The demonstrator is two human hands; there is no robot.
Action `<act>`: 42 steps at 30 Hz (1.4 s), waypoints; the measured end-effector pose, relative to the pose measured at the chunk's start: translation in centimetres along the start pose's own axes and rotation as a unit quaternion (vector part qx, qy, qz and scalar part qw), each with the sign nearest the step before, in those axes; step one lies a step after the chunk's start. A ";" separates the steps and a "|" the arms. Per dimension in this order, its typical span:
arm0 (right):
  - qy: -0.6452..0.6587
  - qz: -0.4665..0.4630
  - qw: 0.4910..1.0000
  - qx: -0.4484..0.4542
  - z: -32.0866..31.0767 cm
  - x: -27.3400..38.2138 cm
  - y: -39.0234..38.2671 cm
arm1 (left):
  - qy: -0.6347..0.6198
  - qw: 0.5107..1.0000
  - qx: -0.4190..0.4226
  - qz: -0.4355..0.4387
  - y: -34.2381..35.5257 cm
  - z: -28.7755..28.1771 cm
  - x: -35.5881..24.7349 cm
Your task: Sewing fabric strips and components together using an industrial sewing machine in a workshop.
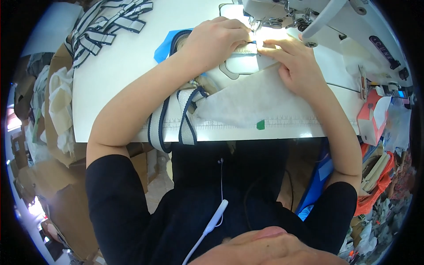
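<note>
At the far right, a white sewing machine (pixel 327 20) stands with its lit needle area between my hands. My left hand (pixel 216 39) is just left of the needle, fingers bent and pressed together on the end of a pale strap with dark edges (pixel 245 50). Right of the needle, my right hand (pixel 298 62) lies with its fingers stretched out over an off-white cloth piece (pixel 256 97). The cloth spreads from that hand toward the table's near edge. A looped navy-edged strap (pixel 187 119) hangs over that edge; part of it passes beneath my left forearm.
A pile of navy-edged straps (pixel 106 28) lies on the white table (pixel 115 66) at far left. Blue material (pixel 163 49) shows beside my left forearm. A ruler strip (pixel 225 122) with a green patch (pixel 260 125) runs along the near edge. A red-and-white box (pixel 373 117) stands at right.
</note>
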State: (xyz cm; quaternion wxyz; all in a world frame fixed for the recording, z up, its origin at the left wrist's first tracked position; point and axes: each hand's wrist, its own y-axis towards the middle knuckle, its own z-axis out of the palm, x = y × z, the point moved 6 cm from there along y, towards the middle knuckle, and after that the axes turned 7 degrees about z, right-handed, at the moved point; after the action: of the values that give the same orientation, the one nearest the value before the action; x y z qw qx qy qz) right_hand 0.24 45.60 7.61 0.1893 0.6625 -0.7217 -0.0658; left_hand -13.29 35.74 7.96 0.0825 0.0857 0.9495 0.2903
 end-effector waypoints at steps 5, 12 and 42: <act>0.020 0.021 0.999 0.018 0.4 -1.2 0.5 | 0.009 1.000 0.010 -0.009 0.3 0.6 0.5; 0.021 0.032 0.999 -0.004 0.8 -2.1 0.5 | 0.012 1.000 -0.009 0.008 0.8 0.9 1.3; 0.027 0.082 0.996 -0.014 2.0 -4.0 1.1 | -0.031 0.999 0.026 -0.030 2.1 0.5 2.9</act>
State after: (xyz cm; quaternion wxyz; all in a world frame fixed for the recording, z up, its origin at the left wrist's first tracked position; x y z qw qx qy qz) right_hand -1.31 49.36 5.43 0.2229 0.5996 -0.7675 -0.0425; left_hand -15.71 38.35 8.44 0.1183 0.0682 0.9559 0.2601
